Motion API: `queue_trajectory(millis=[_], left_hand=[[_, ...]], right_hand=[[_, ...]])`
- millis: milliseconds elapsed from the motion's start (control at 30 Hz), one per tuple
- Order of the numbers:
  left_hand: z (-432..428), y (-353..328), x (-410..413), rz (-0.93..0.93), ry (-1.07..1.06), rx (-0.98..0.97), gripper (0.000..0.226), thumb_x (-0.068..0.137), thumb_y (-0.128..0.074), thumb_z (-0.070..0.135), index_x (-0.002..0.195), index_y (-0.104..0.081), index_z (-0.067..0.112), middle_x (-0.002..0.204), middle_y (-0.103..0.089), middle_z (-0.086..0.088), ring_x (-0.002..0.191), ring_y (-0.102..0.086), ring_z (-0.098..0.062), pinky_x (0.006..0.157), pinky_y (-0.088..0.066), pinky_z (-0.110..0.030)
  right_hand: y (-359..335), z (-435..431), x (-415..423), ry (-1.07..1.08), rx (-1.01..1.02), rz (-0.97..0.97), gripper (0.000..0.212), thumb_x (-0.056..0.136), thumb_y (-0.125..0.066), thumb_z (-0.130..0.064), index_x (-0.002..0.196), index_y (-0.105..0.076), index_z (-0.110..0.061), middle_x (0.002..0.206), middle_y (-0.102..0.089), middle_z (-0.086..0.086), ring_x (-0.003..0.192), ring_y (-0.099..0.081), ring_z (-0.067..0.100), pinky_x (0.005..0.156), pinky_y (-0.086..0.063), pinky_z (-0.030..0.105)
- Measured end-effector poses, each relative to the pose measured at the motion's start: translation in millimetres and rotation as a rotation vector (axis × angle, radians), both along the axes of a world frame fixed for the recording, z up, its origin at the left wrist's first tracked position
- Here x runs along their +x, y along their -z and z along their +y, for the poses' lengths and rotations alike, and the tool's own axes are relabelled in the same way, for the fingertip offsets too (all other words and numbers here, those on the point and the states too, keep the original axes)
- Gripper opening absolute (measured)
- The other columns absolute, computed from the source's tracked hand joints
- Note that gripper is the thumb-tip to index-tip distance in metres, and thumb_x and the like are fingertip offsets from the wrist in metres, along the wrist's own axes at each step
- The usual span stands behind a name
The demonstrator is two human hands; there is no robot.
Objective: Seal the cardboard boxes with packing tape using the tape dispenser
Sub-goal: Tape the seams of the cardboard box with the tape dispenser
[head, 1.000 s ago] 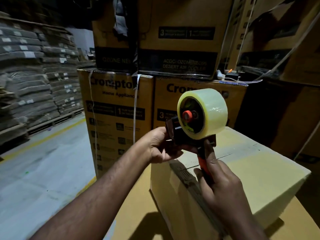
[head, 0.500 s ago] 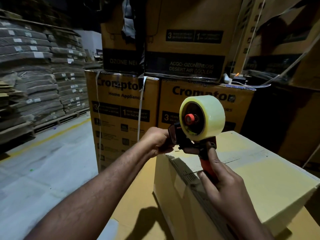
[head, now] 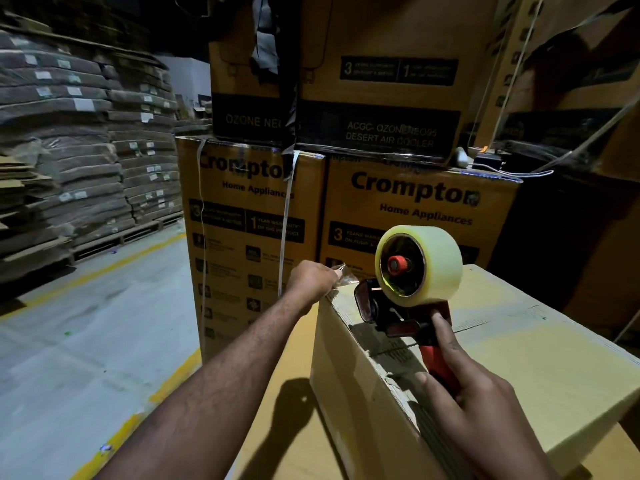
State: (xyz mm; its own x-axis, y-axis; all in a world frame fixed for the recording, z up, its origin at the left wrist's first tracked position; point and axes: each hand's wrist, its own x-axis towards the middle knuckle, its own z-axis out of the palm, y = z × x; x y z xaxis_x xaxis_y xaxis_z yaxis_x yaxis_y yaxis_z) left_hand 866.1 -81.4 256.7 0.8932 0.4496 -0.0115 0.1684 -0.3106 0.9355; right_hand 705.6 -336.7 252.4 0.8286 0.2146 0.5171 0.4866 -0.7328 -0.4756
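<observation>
Since the earlier frame the left hand (head: 311,280) has left the dispenser's (head: 391,311) front and gone out to the left, drawing a tape end (head: 343,277) with it. The right hand (head: 478,407) has kept its hold.

Findings:
- Dispenser: held just above the near-left part of the box (head: 536,368) top, front end toward the left hand. Whether its front touches the cardboard cannot be told. 1 clear roll (head: 436,268) sits upright on its hub.
- Right hand: fingers and thumb curled round the dispenser's red handle (head: 440,365), forefinger stretched up toward the frame.
- Left hand: fingertips pinching the crumpled clear tape end over the box's far-left corner, apart from the dispenser.
- Box: pale cardboard, flaps down, a seam (head: 485,322) running across its top. It stands on a larger brown carton (head: 277,427).
- Behind: 2 cartons marked "Crompton" (head: 249,220) side by side, with darker cartons (head: 381,98) stacked on them. 1 white strap (head: 285,220) hangs down the left carton's face.
- Left of the room: tall stacks (head: 86,150) of flat bundles on pallets, along a grey floor (head: 86,341) with yellow lines (head: 166,386).
- Lighting is dim and the right background is too dark to read.
</observation>
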Motion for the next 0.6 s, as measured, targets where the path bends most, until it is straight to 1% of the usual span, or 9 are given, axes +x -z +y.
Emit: queue_trajectory(millis=[67,133,167,233,300,367,433,467,600], left_hand=[[2,0,6,0.025,-0.007,-0.022,0.014,0.092,-0.074,0.030,0.096,-0.078,0.018,0.080,-0.066,0.003,0.058,-0.051,-0.012,0.046,-0.035,-0.019],[5,-1,11,0.056,-0.024,-0.048,0.016,0.092,-0.073,0.030,0.096,-0.075,0.014,0.085,-0.069,0.000,0.060,-0.053,-0.013,0.045,-0.036,-0.018],[7,0,14,0.073,-0.025,-0.055,0.017,0.093,-0.071,0.028,0.097,-0.073,0.011,0.088,-0.070,-0.002,0.062,-0.055,-0.015,0.046,-0.037,-0.019],[10,1,16,0.104,-0.004,-0.062,0.019,0.093,-0.068,0.023,0.098,-0.071,0.005,0.091,-0.070,-0.004,0.065,-0.058,-0.015,0.047,-0.040,-0.020],[12,5,17,0.113,0.002,-0.090,0.019,0.090,-0.068,0.020,0.099,-0.071,0.004,0.091,-0.068,-0.007,0.070,-0.060,-0.017,0.053,-0.046,-0.024],[12,11,18,0.113,-0.009,-0.131,0.018,0.087,-0.069,0.021,0.099,-0.072,0.008,0.094,-0.069,-0.008,0.078,-0.062,-0.020,0.059,-0.051,-0.028],[11,18,19,0.120,-0.007,-0.174,0.017,0.088,-0.073,0.023,0.097,-0.073,0.009,0.096,-0.071,-0.007,0.084,-0.065,-0.021,0.065,-0.055,-0.032],[11,21,19,0.124,-0.013,-0.199,0.016,0.088,-0.074,0.024,0.096,-0.074,0.010,0.097,-0.072,-0.008,0.085,-0.066,-0.022,0.069,-0.056,-0.033],[9,32,16,0.110,-0.042,-0.330,0.014,0.083,-0.073,0.024,0.091,-0.078,0.013,0.096,-0.075,-0.007,0.084,-0.068,-0.021,0.068,-0.051,-0.033]], right_hand=[[-2,4,1,-0.006,-0.014,0.014,0.102,0.085,-0.076,-0.028,0.136,-0.003,-0.076,0.102,-0.067,-0.017,0.075,-0.056,0.004,0.070,-0.044,0.016],[-5,8,3,-0.015,-0.042,0.041,0.094,0.087,-0.073,-0.030,0.144,-0.008,-0.068,0.112,-0.069,-0.016,0.089,-0.061,0.012,0.072,-0.045,0.020],[-6,11,4,-0.022,-0.071,0.058,0.091,0.089,-0.071,-0.032,0.145,-0.007,-0.065,0.115,-0.067,-0.017,0.091,-0.059,0.011,0.072,-0.044,0.017],[-8,14,5,-0.030,-0.129,0.089,0.087,0.093,-0.064,-0.037,0.144,0.001,-0.064,0.115,-0.065,-0.019,0.087,-0.051,0.006,0.074,-0.043,0.014],[-10,15,6,-0.016,-0.150,0.109,0.087,0.094,-0.062,-0.039,0.144,0.004,-0.063,0.116,-0.064,-0.018,0.092,-0.053,0.007,0.073,-0.042,0.020],[-13,17,7,0.001,-0.147,0.133,0.086,0.095,-0.062,-0.037,0.145,0.003,-0.062,0.121,-0.064,-0.017,0.103,-0.058,0.011,0.069,-0.039,0.022],[-14,17,8,0.012,-0.137,0.156,0.086,0.094,-0.063,-0.036,0.143,0.003,-0.062,0.124,-0.065,-0.014,0.106,-0.060,0.015,0.073,-0.041,0.026],[-15,17,8,0.015,-0.134,0.166,0.086,0.095,-0.063,-0.036,0.143,0.003,-0.063,0.124,-0.066,-0.012,0.106,-0.060,0.016,0.074,-0.043,0.028],[-16,18,9,0.008,-0.154,0.196,0.085,0.096,-0.061,-0.036,0.143,0.004,-0.062,0.124,-0.066,-0.011,0.106,-0.060,0.015,0.076,-0.043,0.028]])
